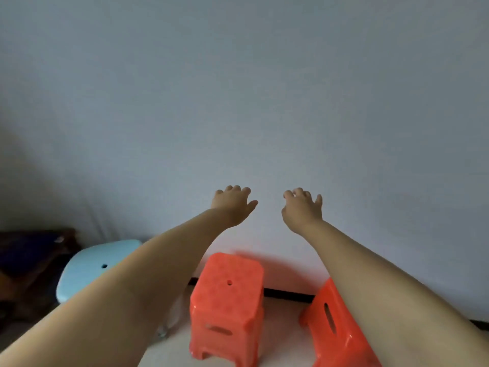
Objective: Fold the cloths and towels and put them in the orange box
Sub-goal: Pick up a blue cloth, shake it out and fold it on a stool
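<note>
Cloths, towels and orange box are out of sight; left hand (232,205) and right hand (303,209) reach forward, fingers loose, holding nothing.

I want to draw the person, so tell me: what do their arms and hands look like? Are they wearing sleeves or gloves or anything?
Both arms are bare all the way along what the picture shows: no sleeves in sight. The left hand and right hand are bare too, with no gloves. I can't spot any ring, watch or bracelet, though the picture is a bit blurry for tiny things.
</note>
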{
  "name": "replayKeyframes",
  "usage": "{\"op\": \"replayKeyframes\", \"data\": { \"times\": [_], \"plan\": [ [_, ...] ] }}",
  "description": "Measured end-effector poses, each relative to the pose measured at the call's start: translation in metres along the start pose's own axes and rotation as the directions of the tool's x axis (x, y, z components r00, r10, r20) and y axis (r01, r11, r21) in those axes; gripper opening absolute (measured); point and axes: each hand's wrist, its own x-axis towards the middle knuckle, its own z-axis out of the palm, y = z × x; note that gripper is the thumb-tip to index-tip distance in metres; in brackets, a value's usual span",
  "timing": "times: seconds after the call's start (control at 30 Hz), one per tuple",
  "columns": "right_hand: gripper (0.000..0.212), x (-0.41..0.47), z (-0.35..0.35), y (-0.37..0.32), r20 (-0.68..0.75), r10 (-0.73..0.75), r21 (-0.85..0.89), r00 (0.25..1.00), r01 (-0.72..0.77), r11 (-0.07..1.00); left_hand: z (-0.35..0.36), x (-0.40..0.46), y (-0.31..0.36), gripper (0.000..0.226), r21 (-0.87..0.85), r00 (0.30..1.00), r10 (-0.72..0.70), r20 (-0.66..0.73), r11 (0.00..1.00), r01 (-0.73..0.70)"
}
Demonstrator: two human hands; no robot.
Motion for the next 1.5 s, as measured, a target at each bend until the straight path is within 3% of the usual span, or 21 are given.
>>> {"op": "replayKeyframes", "data": {
  "times": [0.2, 0.33, 0.5, 0.73, 0.93, 1.13, 1.33, 1.5],
  "plan": [
    [0.045, 0.002, 0.03, -0.137, 0.099, -0.284, 0.032, 0.954, 0.282, 0.959, 0.012, -0.089, -0.111, 0.049, -0.044, 0.939, -0.34, 0.05, 0.939, 0.342],
    [0.045, -0.023, 0.041, -0.245, 0.121, -0.494, 0.076, 0.861, 0.488, 0.869, 0.015, -0.153, -0.186, 0.048, -0.06, 0.853, -0.518, 0.06, 0.851, 0.522],
    [0.038, -0.044, 0.046, -0.367, 0.096, -0.637, 0.065, 0.765, 0.634, 0.771, 0.009, -0.212, -0.277, 0.049, -0.059, 0.779, -0.627, 0.029, 0.777, 0.627],
    [0.037, -0.054, 0.059, -0.512, 0.131, -0.63, 0.082, 0.765, 0.625, 0.776, -0.019, -0.287, -0.408, 0.046, -0.012, 0.733, -0.68, -0.022, 0.733, 0.68],
    [0.039, -0.069, 0.06, -0.614, 0.108, -0.7, 0.122, 0.706, 0.69, 0.714, -0.033, -0.317, -0.499, 0.044, -0.063, 0.677, -0.732, -0.073, 0.681, 0.73],
    [0.04, -0.037, 0.086, -0.672, 0.137, -0.729, 0.094, 0.671, 0.724, 0.683, -0.002, -0.289, -0.549, 0.043, -0.095, 0.702, -0.711, -0.025, 0.701, 0.707],
    [0.04, 0.039, 0.137, -0.709, 0.24, -0.644, 0.118, 0.726, 0.637, 0.762, 0.029, -0.238, -0.617, 0.041, -0.083, 0.728, -0.685, 0.029, 0.724, 0.685],
    [0.04, 0.121, 0.191, -0.747, 0.327, -0.583, 0.113, 0.744, 0.582, 0.805, 0.06, -0.171, -0.699, 0.042, -0.117, 0.71, -0.697, 0.105, 0.7, 0.704]
  ]
}}
